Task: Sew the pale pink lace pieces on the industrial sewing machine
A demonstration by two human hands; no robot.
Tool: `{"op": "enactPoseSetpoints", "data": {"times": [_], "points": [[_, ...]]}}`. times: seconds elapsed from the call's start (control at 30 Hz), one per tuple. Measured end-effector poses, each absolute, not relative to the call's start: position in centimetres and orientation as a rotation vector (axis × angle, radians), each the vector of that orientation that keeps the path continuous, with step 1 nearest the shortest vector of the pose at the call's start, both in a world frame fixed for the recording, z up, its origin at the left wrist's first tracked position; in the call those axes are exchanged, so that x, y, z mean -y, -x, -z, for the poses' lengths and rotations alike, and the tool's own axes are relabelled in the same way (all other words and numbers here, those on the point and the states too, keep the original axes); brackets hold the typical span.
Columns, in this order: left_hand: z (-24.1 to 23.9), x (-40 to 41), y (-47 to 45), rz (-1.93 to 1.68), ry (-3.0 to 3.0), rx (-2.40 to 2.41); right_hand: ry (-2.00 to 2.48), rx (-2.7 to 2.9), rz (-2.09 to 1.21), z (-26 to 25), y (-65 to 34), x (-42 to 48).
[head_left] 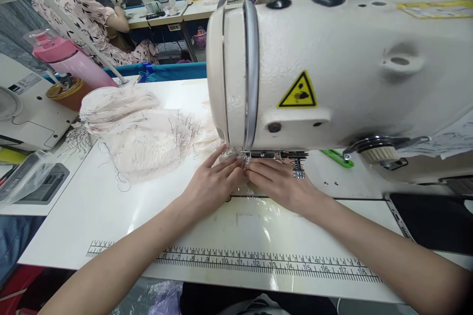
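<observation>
A white sewing machine fills the upper right of the view, its needle area hidden behind the head. Both hands meet just below it. My left hand lies with its fingers pressed on the edge of a pale, sheer gathered fabric. Beside it, my right hand has its fingers held together, pressing the same fabric close to the presser area. A small lacy bit of the cloth shows between the fingertips. The rest of the fabric spreads leftward over the table, with loose dark threads hanging from it.
A printed ruler runs along the table's front. At right are a phone and a green thread snipper. A pink bottle and an orange-brown cup stand at left. Another person sits at a machine behind.
</observation>
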State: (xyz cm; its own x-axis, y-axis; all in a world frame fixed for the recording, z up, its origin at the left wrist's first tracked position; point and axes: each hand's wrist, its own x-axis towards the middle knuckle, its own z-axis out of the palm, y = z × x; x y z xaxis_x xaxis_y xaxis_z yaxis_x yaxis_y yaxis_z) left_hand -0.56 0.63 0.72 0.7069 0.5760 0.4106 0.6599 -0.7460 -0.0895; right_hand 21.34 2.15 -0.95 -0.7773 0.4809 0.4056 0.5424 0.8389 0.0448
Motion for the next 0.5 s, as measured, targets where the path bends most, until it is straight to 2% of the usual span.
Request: {"op": "enactPoseSetpoints", "data": {"times": [0.27, 0.5], "points": [[-1.5, -0.6, 1.1, 0.551, 2.601, 1.005, 0.790, 2.552, 0.217, 1.3, -20.6, -1.9], [-2.3, -0.9, 2.1, 0.627, 2.537, 0.635, 0.635, 2.499, 0.243, 1.0, -20.7, -1.3]]}}
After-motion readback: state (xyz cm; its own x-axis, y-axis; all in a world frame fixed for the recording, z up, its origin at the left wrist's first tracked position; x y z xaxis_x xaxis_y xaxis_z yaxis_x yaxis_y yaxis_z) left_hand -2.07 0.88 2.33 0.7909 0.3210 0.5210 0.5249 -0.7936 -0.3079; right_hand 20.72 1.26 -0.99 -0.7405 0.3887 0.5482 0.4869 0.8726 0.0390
